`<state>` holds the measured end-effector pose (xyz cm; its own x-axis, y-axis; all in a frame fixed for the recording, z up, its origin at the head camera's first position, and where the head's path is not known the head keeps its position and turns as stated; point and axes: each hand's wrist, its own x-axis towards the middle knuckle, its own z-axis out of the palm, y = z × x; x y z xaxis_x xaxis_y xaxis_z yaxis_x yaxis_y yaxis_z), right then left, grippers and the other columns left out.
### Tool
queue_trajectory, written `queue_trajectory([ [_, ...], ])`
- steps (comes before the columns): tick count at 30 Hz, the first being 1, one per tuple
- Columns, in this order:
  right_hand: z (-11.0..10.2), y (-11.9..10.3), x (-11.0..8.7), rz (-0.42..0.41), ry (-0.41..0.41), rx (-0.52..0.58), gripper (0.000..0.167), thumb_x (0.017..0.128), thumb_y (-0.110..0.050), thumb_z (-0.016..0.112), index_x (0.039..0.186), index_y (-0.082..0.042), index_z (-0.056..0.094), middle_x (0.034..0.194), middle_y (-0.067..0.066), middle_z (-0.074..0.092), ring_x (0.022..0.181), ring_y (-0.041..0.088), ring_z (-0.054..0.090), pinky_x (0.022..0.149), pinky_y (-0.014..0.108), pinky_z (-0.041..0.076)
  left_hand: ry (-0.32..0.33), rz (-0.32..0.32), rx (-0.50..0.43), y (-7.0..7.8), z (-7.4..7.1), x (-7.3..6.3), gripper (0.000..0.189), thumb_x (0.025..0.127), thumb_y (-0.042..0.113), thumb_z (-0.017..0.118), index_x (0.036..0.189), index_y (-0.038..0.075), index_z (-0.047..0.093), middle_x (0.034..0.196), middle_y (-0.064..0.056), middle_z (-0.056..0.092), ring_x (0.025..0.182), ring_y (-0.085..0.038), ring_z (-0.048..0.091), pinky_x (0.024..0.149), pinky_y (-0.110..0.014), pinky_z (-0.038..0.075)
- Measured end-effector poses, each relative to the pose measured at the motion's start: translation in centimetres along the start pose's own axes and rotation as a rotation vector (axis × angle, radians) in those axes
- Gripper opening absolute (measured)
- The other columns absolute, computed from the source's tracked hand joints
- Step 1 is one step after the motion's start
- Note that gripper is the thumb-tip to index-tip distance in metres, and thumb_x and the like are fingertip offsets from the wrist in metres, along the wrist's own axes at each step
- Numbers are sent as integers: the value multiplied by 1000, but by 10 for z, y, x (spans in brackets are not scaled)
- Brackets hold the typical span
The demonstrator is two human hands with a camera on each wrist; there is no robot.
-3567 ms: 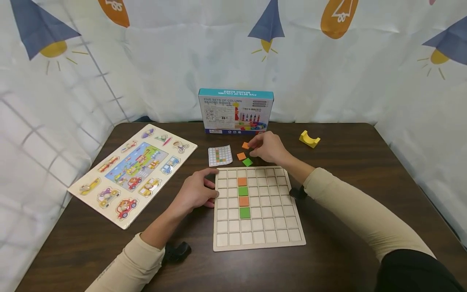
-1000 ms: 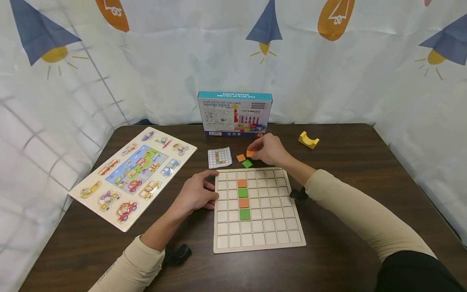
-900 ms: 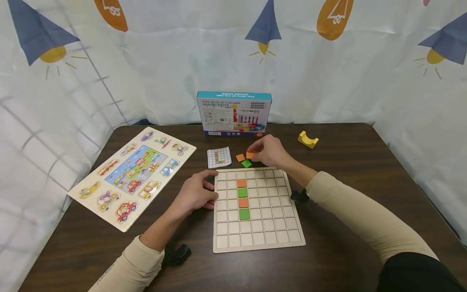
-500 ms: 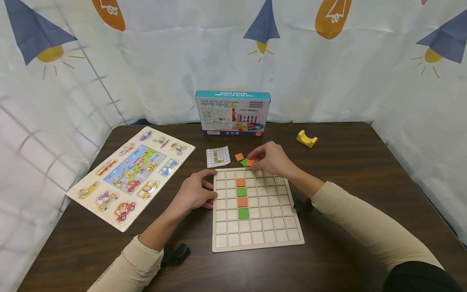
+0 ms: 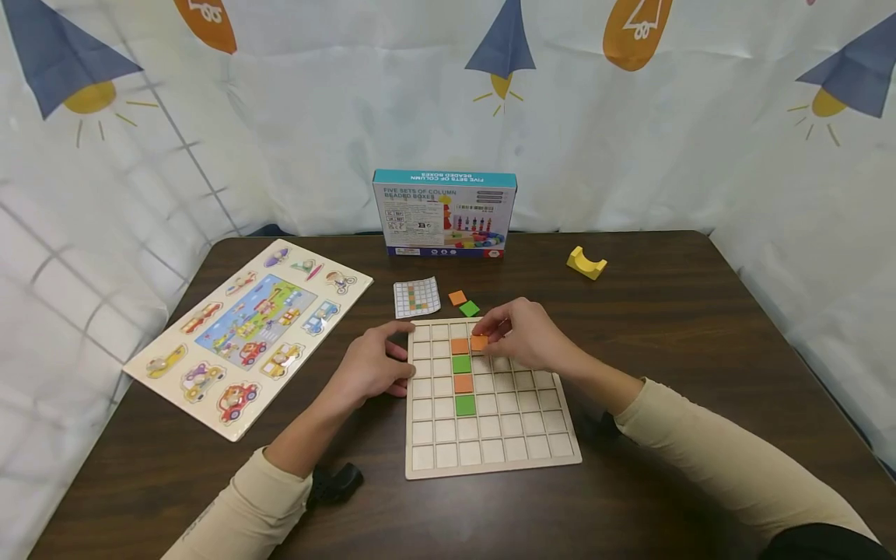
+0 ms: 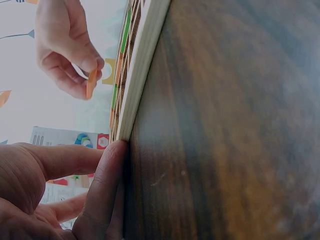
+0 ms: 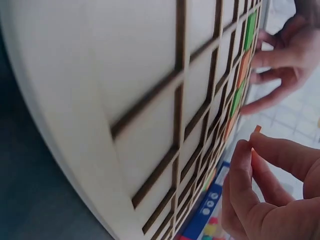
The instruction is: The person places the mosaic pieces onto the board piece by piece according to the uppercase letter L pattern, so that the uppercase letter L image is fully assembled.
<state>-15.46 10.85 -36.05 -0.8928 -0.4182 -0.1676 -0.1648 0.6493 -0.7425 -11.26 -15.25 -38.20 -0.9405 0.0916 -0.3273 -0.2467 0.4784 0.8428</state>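
One pinched orange tile [image 5: 479,343] hangs nearly level.

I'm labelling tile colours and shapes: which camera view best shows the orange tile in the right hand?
The head view: there the orange tile, pinched by the right hand, shows its broad face over the board. The left wrist view shows it narrow, nearly edge-on; the right wrist view, only a small sliver.
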Motion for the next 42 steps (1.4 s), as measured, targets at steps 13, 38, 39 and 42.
queue_trajectory([
  [13,16,-5,-27,-46,-67,-5,21,82,-7,87,102,-13,82,95,-3,76,81,13,65,76,28,58,2,0,-1,-1,0,2,70,83,-8,70,148,11,54,111,-22,63,58,-17,71,56,-36,66],
  [38,48,-14,-56,-96,-201,-44,23,74,-6,92,86,-17,77,73,-8,67,71,11,62,61,23,54,-2,1,11,-2,0,2,69,84,-7,70,149,11,54,110,-22,63,59,-17,70,56,-36,66],
  [39,49,-14,-56,-102,-202,-50,23,74,-5,92,86,-17,77,73,-8,66,70,10,61,61,23,54,-2,1,8,-2,0,2,69,84,-7,70,148,11,54,110,-22,63,59,-17,70,56,-36,66],
  [42,50,-14,-57,-118,-202,-74,23,73,-5,92,86,-17,77,72,-8,66,70,10,61,61,23,54,-3,0,3,-2,0,2,69,83,-7,70,148,11,54,110,-21,63,58,-17,70,56,-36,66],
])
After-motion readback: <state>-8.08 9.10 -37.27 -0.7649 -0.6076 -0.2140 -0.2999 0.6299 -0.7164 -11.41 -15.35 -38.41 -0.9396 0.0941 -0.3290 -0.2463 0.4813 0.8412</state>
